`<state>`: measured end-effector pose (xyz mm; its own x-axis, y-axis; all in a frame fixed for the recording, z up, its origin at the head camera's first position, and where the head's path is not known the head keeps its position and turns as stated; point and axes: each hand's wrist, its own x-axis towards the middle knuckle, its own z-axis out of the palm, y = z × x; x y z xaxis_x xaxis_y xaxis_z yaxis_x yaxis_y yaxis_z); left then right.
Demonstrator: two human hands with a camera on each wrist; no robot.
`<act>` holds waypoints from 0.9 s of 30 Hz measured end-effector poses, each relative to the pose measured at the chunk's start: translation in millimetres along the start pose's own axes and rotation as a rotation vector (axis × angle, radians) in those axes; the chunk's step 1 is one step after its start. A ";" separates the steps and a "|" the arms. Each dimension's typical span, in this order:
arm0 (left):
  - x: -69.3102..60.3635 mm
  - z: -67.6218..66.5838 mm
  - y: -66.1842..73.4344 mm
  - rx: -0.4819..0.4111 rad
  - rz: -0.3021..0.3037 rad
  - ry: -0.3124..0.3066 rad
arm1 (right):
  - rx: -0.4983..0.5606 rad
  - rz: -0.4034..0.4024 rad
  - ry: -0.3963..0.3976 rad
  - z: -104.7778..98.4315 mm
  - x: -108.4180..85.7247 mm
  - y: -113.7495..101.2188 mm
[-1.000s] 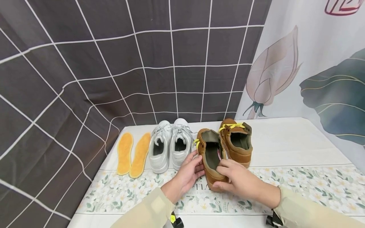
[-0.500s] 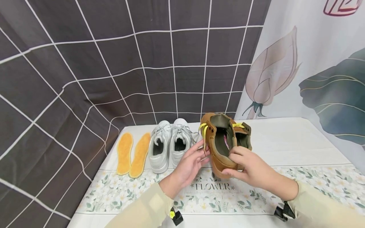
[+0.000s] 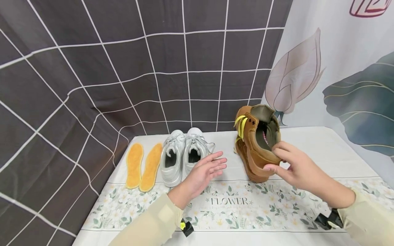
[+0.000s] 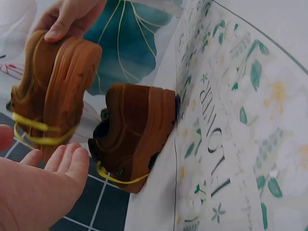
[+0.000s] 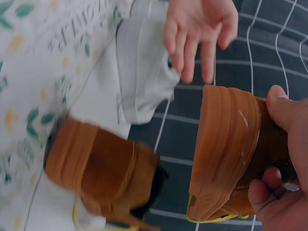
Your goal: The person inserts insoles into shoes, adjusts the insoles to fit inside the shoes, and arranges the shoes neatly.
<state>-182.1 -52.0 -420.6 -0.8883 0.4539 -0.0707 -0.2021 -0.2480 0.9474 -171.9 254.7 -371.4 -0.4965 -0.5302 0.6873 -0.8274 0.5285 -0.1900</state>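
Observation:
My right hand (image 3: 298,167) pinches the heel collar of a brown shoe (image 3: 253,136) with yellow laces, thumb outside and fingers inside the opening. In the left wrist view that shoe is lifted off the table, beside a second brown shoe (image 4: 139,130) that stands on the cloth. From the head view, the lifted shoe hides most of the second one. My left hand (image 3: 198,176) hovers with straight fingers, apart from both, close to the white sneakers (image 3: 172,164).
Two orange insoles (image 3: 134,165) lie left of the white sneakers. A flower-printed cloth (image 3: 227,212) covers the table. Behind it hang a dark gridded curtain (image 3: 203,85) and a white curtain (image 3: 307,85) with plant prints.
The brown shoe has risen off the table and moved right in my right hand, now in front of its mate. My left hand has let it go and stayed behind.

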 end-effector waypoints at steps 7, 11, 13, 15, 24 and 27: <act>-5.1 -8.6 -1.4 0.010 -0.007 -0.003 | -0.055 0.054 -0.010 -23.2 -12.5 19.1; -7.1 -12.5 -2.9 0.024 -0.012 -0.006 | -0.101 0.077 -0.002 -32.5 -22.6 34.4; -7.9 -13.9 -3.5 0.027 -0.013 -0.007 | -0.125 0.093 -0.002 -35.9 -28.5 43.3; -9.3 -14.4 -3.8 0.035 -0.017 -0.014 | -0.149 0.109 0.001 -38.1 -34.9 51.7; -13.8 -12.9 -4.5 0.052 -0.032 -0.021 | -0.238 0.246 -0.046 -39.6 -59.7 80.6; -14.6 -13.4 -5.0 0.057 -0.039 -0.026 | -0.257 0.306 -0.091 -35.5 -69.3 87.1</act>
<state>-173.6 -68.8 -428.4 -0.8692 0.4841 -0.1004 -0.2119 -0.1813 0.9603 -200.2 361.1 -410.7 -0.7404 -0.3733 0.5589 -0.5510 0.8133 -0.1867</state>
